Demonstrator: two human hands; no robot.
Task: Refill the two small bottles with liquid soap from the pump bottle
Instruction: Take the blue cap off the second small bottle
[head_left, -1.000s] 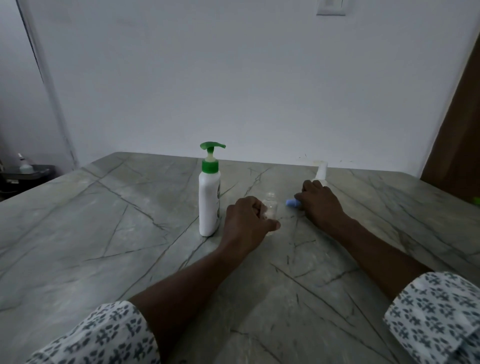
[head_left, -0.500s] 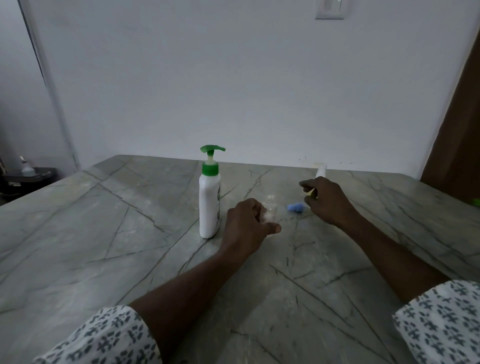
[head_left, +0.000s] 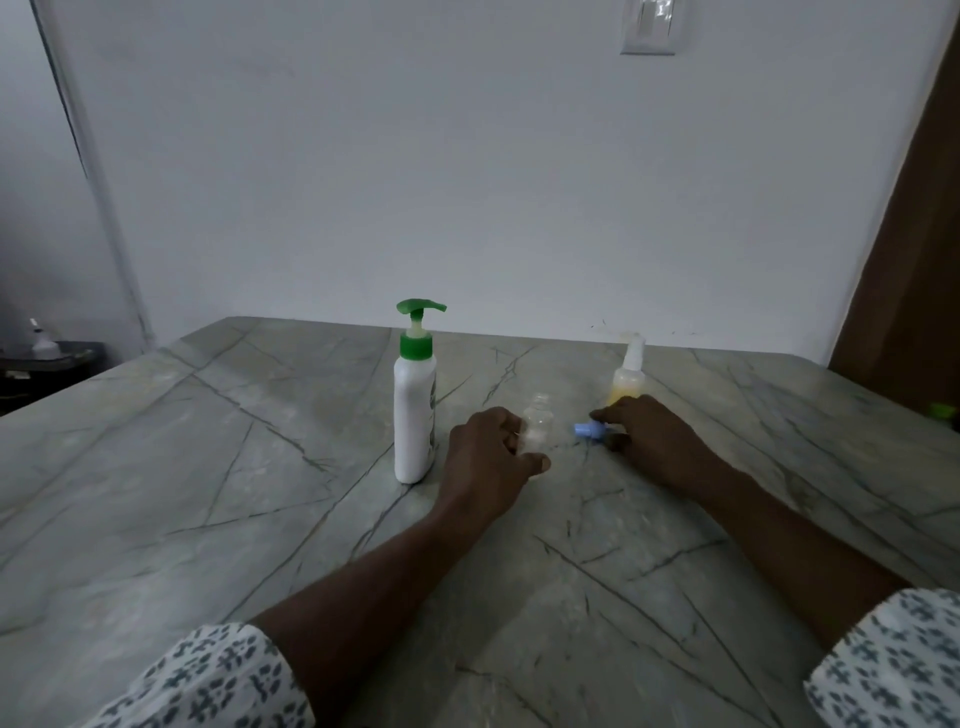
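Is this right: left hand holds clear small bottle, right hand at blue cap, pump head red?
No: head view shows the pump head green, not red. Left hand holds the clear small bottle, right hand at the blue cap.

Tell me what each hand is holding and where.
Left hand grips the small clear bottle around its body. Right hand touches the blue cap's end; whether it pinches cannot be told.

A grey-green veined stone table (head_left: 208, 467) is set against a plain white wall (head_left: 415, 182). A switch plate (head_left: 648, 26) is mounted high on the wall. A brown panel (head_left: 914, 286) is seen at right. At left, a dark shelf (head_left: 57, 358) is shown bearing a small white container (head_left: 41, 344). Dim, even lighting.
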